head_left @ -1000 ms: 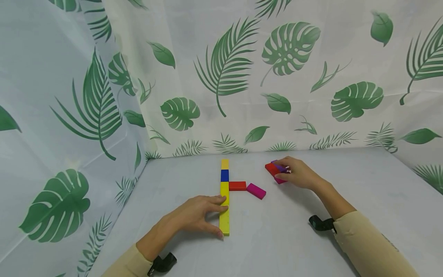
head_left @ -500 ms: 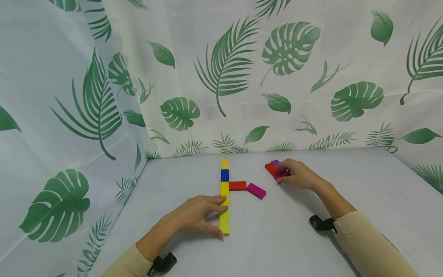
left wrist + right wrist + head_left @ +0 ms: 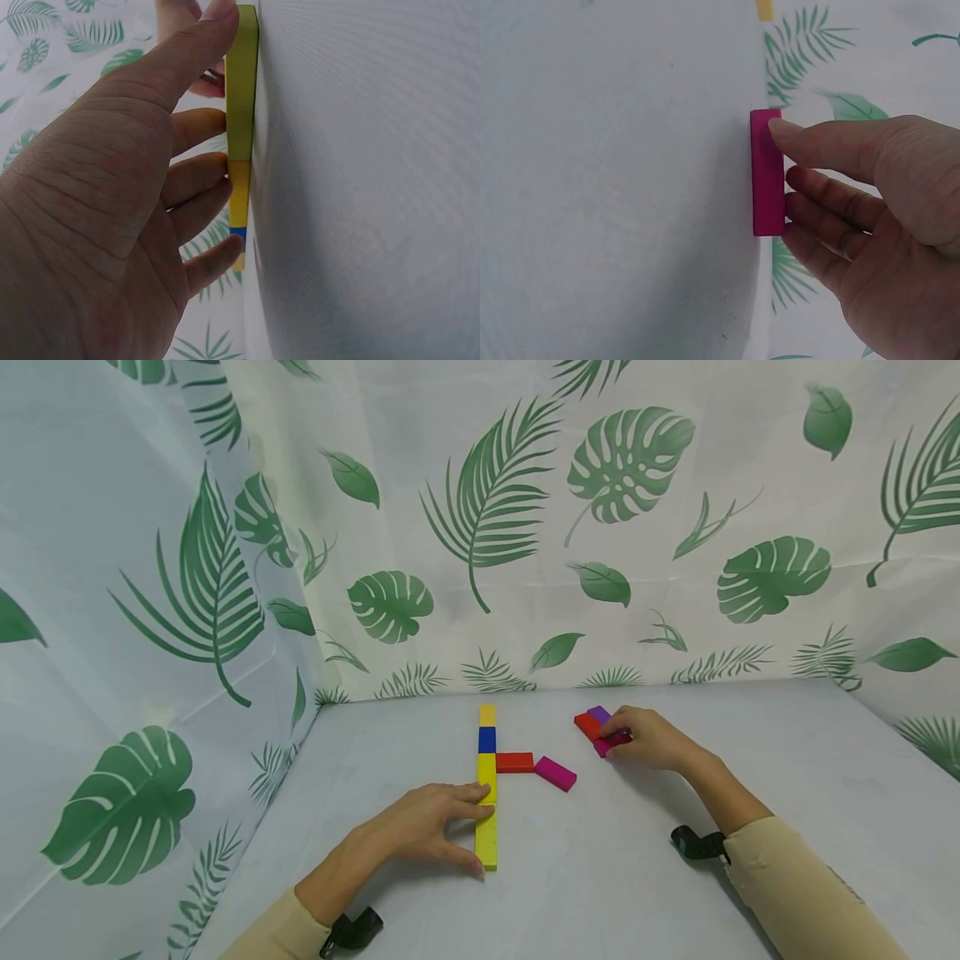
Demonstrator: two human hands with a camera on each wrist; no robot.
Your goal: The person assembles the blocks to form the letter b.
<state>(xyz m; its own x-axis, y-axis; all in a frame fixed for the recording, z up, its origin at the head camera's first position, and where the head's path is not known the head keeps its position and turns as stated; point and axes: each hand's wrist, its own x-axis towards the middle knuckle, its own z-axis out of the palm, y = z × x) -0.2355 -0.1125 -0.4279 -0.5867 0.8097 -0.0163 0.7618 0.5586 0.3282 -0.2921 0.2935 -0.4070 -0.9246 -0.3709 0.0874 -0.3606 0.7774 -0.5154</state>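
Note:
In the head view, my left hand (image 3: 423, 820) rests its fairly straight fingers on a row of blocks, its thumb by the near end of the front yellow block (image 3: 487, 847). Beyond lie another yellow block (image 3: 487, 768), a blue block (image 3: 487, 740) and a small orange-yellow block (image 3: 487, 716). At the right, my right hand (image 3: 654, 740) pinches a magenta block (image 3: 766, 180) between thumb and fingertips, low over the table. It lies against a red block (image 3: 586, 724) and a purple block (image 3: 598, 713), partly hidden by my fingers.
A red block (image 3: 514, 763) juts right from the row, and a second magenta block (image 3: 556, 773) lies slanted at its end. Leaf-printed cloth (image 3: 517, 618) walls the pale table (image 3: 570, 877) at the back and sides.
My right hand's fingers have drawn back from the purple block onto the magenta one, uncovering more of the purple. My left hand and the row stay put.

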